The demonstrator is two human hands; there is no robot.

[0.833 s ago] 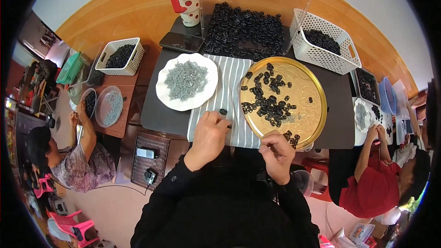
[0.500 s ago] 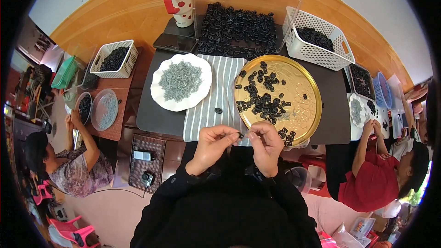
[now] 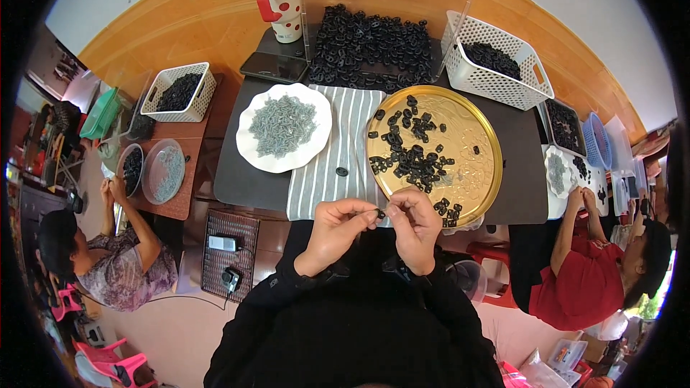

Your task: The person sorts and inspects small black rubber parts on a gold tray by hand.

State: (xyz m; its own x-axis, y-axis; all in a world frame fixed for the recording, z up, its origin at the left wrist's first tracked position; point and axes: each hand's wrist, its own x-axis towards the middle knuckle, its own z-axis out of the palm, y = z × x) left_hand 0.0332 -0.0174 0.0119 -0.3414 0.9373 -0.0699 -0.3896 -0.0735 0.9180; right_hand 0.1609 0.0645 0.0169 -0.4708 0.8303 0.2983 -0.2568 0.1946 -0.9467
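My left hand (image 3: 332,236) pinches a small black plastic part (image 3: 380,213) between thumb and fingertips, just over the near edge of a striped cloth (image 3: 310,194). Closed against the same spot, the fingertips of my right hand (image 3: 416,236) hide whatever they grip. A single black part (image 3: 341,171) lies on the cloth. To the right, a round gold tray (image 3: 480,147) carries clusters of small black parts (image 3: 417,165). On the left, a white scalloped plate (image 3: 246,145) bears a heap of small grey metal screws (image 3: 282,126).
Behind the plate are a dark phone (image 3: 274,67) and a red-dotted tumbler (image 3: 289,7). A black pile (image 3: 370,47) covers the table's back, with a white basket (image 3: 503,80) to its right. Co-workers sit at left (image 3: 118,269) and right (image 3: 582,280).
My two hands stay together in nearly the same place. The pinched black part has shifted slightly to the right and shows more between the fingertips.
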